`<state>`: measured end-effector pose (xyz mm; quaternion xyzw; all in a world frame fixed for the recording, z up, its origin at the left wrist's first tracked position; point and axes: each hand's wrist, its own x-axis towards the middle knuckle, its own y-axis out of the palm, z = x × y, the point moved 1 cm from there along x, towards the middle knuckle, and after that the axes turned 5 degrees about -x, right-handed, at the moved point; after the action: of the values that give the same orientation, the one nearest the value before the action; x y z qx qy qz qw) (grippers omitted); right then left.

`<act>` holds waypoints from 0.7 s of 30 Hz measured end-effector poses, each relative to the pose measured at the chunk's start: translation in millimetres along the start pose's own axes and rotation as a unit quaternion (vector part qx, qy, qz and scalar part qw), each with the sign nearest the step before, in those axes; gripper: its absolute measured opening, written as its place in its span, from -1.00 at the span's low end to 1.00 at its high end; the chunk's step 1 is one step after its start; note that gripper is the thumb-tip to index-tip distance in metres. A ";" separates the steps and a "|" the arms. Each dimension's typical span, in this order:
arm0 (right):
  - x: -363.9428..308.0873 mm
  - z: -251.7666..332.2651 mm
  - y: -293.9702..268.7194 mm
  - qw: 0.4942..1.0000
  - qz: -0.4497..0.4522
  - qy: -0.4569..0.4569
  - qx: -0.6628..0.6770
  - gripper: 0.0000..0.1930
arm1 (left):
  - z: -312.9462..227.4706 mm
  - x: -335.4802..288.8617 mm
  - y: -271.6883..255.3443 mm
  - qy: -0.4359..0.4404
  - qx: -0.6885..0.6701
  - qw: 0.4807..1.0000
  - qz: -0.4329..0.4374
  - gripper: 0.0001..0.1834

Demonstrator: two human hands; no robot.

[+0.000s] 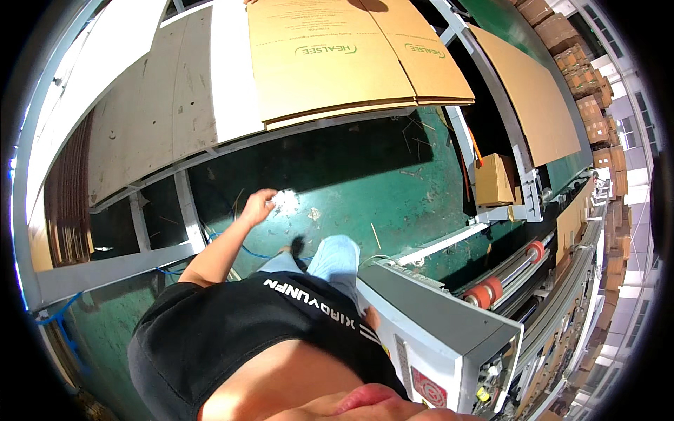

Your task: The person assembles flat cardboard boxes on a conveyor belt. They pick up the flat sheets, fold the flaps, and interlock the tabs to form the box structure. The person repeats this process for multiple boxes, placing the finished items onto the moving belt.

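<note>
Could not establish the grip of the left hand (pixel 261 205) with certainty from the head view: found fingers curled inward above the green floor (pixel 365 217), just beside a bright white patch (pixel 286 202) at the fingertips. Could not tell scrap from glare in that patch, nor pinched from merely lying behind. Could not determine the grip of the right hand (pixel 371 318) either; saw only a small part, low beside the black shirt (pixel 260 319) and close to the grey-topped machine cabinet (pixel 435 302), with contact unclear.

Noted ahead, well apart from both hands, a stack of flat cardboard (pixel 330 77) with green print, lying on a framed table. Recorded a worn grey board (pixel 154 112) left of that stack, and brown sheets (pixel 68 189) packed on edge farther left. Observed on the right a small carton (pixel 493 181) near the metal framework, a broad cardboard sheet (pixel 530 98) beyond, and red rollers (pixel 484 291) behind the cabinet. Logged also a blue hose (pixel 249 250) along the floor near light-blue trousers (pixel 335 263), and piled boxes (pixel 593 119) at the far right
</note>
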<state>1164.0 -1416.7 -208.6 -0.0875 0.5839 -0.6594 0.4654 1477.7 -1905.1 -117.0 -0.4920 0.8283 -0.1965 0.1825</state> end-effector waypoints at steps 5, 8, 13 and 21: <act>174.9 87.2 -98.3 0.864 0.005 0.130 0.487 -0.69 | -33.4 139.6 -39.5 -0.003 0.037 0.982 -0.185 -0.59; 319.6 117.9 -167.3 0.897 -0.106 0.017 0.429 -0.69 | -74.4 214.3 -40.2 0.023 0.172 0.968 -0.179 -0.56; 590.3 203.2 -335.1 0.857 -0.223 -0.129 0.447 -0.66 | -155.0 375.6 69.9 0.090 0.175 0.980 -0.010 -0.32; 953.6 268.2 -524.0 0.890 -0.378 -0.256 0.003 -0.54 | -235.8 575.8 230.8 0.184 0.228 0.951 0.103 -0.03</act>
<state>546.7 -2344.4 -89.5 -0.4661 0.3652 -0.7420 0.3144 930.6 -2280.1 -94.4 -0.3050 0.8267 -0.4474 0.1529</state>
